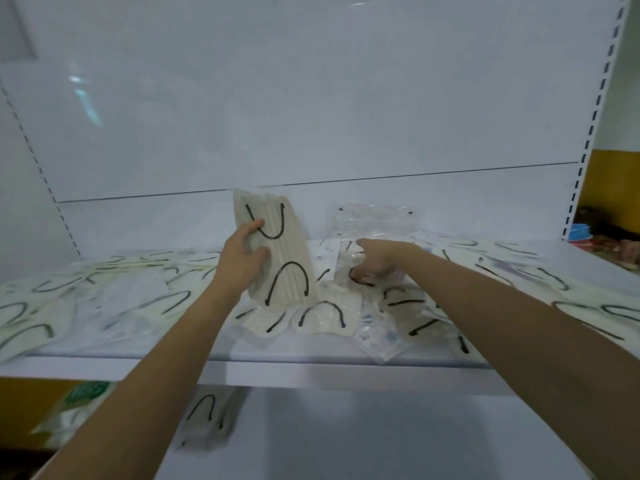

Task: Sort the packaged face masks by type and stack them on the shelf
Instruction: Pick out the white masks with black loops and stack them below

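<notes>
Evidently the sorting is only partly done. At the left end of the shelf point(311, 367), the loose cream packs point(69, 299) lie overlapping at all angles and are not stacked.

Just right of them, the left hand point(242, 263) grasps a cream mask pack point(280, 258) with black ear loops. The fingers are curled round its left edge, with the thumb across the front. The pack stands nearly upright, clear of the pile, its top leaning back toward the back panel point(311, 98). Held that way, its face is plain to read, which suits a check of its type before it is laid down.

At the centre, the right hand point(379, 263) reaches forward into the heap. It is half open, one digit stretched out above and the others bent down onto a clear pack point(349, 258) lying among the cream ones. It touches that pack, but blur hides whether the grip has closed, so I cannot tell.

Just behind it, a clear stack point(374, 220) leans against the back panel. This looks like the start of a pile of one type, and probably explains why this hand is working there.

Further right, more scattered packs point(519, 271) cover the shelf. Below, on the lower shelf point(346, 445), a further pack point(207, 417) lies at the left.
</notes>
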A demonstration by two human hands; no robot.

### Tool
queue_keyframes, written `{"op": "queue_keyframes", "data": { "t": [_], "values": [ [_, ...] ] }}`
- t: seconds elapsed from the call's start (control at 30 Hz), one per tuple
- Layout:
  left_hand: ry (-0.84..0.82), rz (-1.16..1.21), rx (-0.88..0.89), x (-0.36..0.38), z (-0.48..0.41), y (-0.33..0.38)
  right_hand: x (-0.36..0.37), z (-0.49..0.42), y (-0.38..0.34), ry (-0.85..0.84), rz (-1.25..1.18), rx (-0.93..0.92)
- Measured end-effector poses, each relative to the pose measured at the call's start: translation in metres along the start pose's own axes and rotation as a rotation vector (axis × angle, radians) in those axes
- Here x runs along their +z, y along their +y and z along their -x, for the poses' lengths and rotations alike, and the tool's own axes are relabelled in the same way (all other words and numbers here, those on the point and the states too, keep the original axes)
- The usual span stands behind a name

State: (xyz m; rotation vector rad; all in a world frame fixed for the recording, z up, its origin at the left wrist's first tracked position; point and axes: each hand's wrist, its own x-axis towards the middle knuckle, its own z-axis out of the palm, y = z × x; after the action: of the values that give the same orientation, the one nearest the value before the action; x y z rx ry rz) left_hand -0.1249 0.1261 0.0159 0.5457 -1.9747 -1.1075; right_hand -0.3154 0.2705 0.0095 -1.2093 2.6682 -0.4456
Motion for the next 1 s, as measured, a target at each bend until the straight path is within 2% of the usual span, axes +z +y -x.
{"op": "queue_keyframes", "data": {
  "t": [0.1,0.17,0.33,0.4,0.47,0.53,0.63,0.73,0.83,0.93,1.0],
  "values": [
    [-0.050,-0.012,-0.004,0.003,-0.003,-0.004,-0.004,0.000,-0.005,0.040,-0.093,0.002],
    [-0.074,-0.029,-0.007,0.005,-0.007,-0.008,-0.009,0.004,-0.010,0.124,-0.094,-0.007],
    [-0.113,-0.030,-0.017,0.009,-0.022,-0.014,-0.053,0.036,-0.014,0.558,-0.122,-0.051],
    [-0.154,0.037,0.011,0.017,-0.025,-0.008,-0.069,0.057,-0.012,0.749,-0.296,-0.097],
    [-0.196,0.140,0.032,0.028,-0.025,0.001,-0.071,0.077,-0.014,0.864,-0.587,-0.153],
    [-0.276,0.295,0.010,0.041,-0.022,0.013,-0.058,0.090,-0.019,0.887,-0.779,-0.163],
    [-0.379,0.539,-0.026,0.059,-0.013,0.027,-0.021,0.093,-0.029,0.842,-0.761,-0.068],
    [-0.332,0.479,0.149,0.066,0.006,0.035,0.009,0.102,-0.041,0.830,-0.588,-0.030],
    [-0.312,0.425,0.208,0.053,0.026,0.032,0.025,0.123,-0.048,0.855,-0.450,-0.053],
    [-0.339,0.452,0.240,0.024,0.051,0.017,0.041,0.143,-0.058,0.723,-0.571,-0.135],
    [-0.336,0.479,0.170,0.002,0.077,0.008,0.062,0.154,-0.074,0.671,-0.593,-0.238]
  ]
}}
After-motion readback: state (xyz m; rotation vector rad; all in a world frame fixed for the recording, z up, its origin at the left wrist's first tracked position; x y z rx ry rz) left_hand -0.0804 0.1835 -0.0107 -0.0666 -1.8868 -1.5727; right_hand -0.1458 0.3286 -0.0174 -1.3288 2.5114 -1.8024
